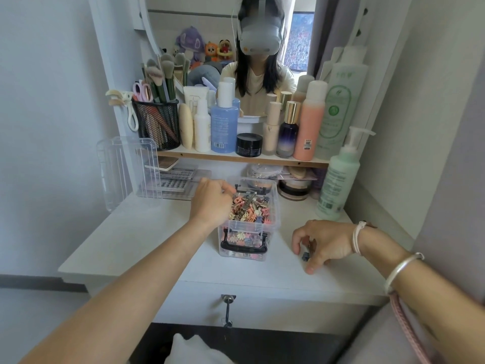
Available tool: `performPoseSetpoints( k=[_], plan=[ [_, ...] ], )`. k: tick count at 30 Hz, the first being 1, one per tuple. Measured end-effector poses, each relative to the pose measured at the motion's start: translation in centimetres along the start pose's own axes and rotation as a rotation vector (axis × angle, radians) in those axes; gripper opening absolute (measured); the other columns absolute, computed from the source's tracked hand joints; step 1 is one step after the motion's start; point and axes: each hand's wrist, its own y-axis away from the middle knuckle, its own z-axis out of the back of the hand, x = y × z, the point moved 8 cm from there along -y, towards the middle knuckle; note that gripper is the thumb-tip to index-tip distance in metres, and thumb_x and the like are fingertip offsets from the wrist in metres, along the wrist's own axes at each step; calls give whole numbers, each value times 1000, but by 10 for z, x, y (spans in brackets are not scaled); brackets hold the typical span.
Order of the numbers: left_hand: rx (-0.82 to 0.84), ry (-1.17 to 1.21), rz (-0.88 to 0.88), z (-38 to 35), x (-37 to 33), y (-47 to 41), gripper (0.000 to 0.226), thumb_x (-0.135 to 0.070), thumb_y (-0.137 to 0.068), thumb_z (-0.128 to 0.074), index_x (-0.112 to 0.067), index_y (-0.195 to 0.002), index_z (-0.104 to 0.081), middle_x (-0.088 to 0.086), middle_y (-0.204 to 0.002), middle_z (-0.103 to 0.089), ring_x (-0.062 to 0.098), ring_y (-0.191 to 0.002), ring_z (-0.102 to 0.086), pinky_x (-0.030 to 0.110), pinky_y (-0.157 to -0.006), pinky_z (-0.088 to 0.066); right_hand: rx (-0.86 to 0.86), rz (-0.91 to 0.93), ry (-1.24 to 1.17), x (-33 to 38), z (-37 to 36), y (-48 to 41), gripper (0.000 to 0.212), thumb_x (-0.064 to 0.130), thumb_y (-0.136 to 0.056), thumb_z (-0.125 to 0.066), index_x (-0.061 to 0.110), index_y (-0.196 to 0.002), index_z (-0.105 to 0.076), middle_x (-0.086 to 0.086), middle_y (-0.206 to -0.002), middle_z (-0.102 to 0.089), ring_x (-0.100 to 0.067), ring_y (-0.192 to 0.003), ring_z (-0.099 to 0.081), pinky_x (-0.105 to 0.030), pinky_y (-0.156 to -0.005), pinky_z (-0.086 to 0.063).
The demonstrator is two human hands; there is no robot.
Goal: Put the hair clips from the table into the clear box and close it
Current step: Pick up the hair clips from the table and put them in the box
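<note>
The clear box stands open in the middle of the white table, full of small coloured hair clips. My left hand hovers over the box's left rim with fingers curled; what it holds is hidden. My right hand rests on the table to the right of the box, fingers curled around small dark hair clips. The box's clear lid leans upright at the back left of the table.
A shelf behind the box carries bottles, a black jar and a mesh cup of brushes. A green pump bottle stands at the right. Lash trays and compacts lie under the shelf. A mirror is behind.
</note>
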Motion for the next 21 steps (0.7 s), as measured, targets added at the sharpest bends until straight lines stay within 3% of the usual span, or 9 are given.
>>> performPoseSetpoints(
  k=[4, 9, 15, 21],
  plan=[
    [4, -5, -3, -1, 0, 0, 25, -7, -90, -44, -14, -93, -69, 15, -123, -58, 43, -99, -61, 44, -89, -51, -34, 37, -50, -1, 2, -5, 28, 4, -73, -70, 25, -63, -56, 6, -60, -54, -2, -43, -52, -13, -48, -45],
    [3, -4, -5, -1, -1, 0, 25, -8, -90, -45, -13, -94, -69, 14, -122, -58, 42, -99, -61, 45, -91, -50, -107, 7, -150, -8, 8, -7, 24, 2, -73, -68, 20, -60, -61, 8, -54, -57, -10, -53, -55, -14, -50, -49],
    [-7, 2, -10, 0, 0, 0, 25, -7, -90, -45, -11, -94, -69, 16, -121, -58, 42, -98, -61, 46, -91, -50, -232, 6, -223, -11, 26, -5, 26, -1, -74, -69, 19, -58, -62, 12, -46, -60, -6, -45, -56, -14, -48, -48],
    [-9, 4, -12, -2, 1, -1, 25, -6, -90, -44, -13, -91, -68, 20, -111, -60, 41, -95, -62, 45, -88, -51, -519, 299, -575, 37, 87, 17, 21, -7, -75, -68, 11, -64, -65, 3, -53, -64, -2, -46, -59, -12, -52, -54]
  ],
)
